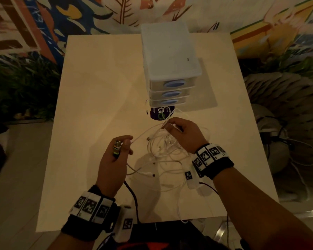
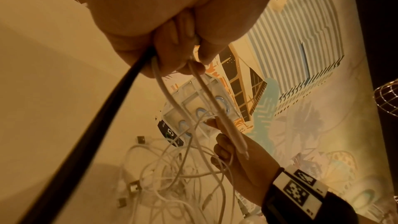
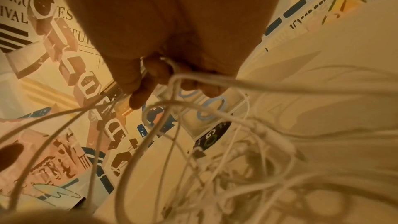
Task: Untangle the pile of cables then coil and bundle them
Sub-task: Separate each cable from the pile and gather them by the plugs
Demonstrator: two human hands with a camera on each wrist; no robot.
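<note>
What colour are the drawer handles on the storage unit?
Light blue oval drawer handles on the translucent white storage unit; clearest in the head view.

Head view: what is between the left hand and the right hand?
In the head view, one white cable spans from left hand to right hand, above bare table.

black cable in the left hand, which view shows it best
The left wrist view: the black cable runs thick and unbroken from the left hand toward the camera. The head view shows only a short stretch below the hand. The right wrist view doesn't show it.
</note>
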